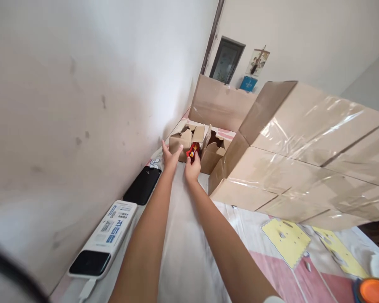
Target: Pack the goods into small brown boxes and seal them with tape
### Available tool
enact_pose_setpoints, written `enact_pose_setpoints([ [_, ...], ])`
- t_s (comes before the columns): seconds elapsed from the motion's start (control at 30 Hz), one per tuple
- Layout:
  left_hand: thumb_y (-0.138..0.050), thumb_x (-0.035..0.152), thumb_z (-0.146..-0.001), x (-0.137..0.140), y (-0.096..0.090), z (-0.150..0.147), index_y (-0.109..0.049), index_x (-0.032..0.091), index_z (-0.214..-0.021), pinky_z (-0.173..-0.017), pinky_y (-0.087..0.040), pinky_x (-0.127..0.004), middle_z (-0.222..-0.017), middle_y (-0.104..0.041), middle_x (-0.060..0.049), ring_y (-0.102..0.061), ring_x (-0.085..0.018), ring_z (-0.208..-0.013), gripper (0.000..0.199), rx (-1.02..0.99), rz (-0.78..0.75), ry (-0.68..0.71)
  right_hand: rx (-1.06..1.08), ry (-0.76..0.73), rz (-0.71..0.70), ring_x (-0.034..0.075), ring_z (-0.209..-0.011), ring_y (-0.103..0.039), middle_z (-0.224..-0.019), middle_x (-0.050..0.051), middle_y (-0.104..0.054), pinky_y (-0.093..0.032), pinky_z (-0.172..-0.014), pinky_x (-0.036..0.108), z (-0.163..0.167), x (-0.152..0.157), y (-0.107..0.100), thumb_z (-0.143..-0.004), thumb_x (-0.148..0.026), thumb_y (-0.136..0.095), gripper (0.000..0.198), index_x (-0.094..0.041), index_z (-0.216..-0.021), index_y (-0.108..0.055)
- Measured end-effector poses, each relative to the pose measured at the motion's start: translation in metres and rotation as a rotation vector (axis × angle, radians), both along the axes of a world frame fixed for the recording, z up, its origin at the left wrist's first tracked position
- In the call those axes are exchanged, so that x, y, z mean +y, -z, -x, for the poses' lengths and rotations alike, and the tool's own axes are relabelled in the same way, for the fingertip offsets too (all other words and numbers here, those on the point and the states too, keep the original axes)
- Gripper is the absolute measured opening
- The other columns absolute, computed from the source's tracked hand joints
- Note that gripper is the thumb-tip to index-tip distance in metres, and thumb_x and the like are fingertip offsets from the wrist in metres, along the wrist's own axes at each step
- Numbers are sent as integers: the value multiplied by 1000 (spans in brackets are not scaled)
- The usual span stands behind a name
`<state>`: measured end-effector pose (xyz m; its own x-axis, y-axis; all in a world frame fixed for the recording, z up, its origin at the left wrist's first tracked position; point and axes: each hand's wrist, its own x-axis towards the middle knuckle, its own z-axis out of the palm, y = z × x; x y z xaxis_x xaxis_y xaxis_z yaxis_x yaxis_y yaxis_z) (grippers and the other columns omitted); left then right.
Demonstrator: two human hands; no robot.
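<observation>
My left hand (171,156) is spread against the near left side of a small brown cardboard box (180,141) whose top flaps stand partly up. Between the thumb and fingers of my right hand (192,167) is a shiny red packet (193,150) with yellow marks, at the box's near right corner. A second small cardboard box (212,158), with torn open flaps, stands just right of the packet. What lies inside either box is hidden.
Large taped cardboard (303,155) rises on the right, with another cardboard panel (222,101) behind. Along the left wall lie a black phone (142,185) and a white power bank (109,229) with a cable. An orange round object (375,291) sits at lower right on the patterned cloth.
</observation>
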<state>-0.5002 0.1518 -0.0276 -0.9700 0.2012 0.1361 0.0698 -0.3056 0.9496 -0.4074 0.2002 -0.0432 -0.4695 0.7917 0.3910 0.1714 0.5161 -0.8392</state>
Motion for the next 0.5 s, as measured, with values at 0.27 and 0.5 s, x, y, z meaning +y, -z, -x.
enact_pose_setpoints([
  [0.27,-71,42,-83,-4,-15,4,-54,23,-92,-104,-43,-28,-118,-67,-7,-62,-18,-118,27,104,-20,-181,-54,43,-142,29,-133,-53,-141,13,-57,-38,-116,41,-1,-5,-11,-88,-22,-50,51,-17,-138,-61],
  [0.5,-53,26,-86,-55,-69,-54,-59,21,-93,-93,-44,-28,-104,-68,-7,-63,-19,-104,10,48,-51,-316,152,-48,-125,26,-106,-65,-113,14,-71,-48,-104,40,-89,-46,-71,-87,-16,-40,39,-13,-106,-73],
])
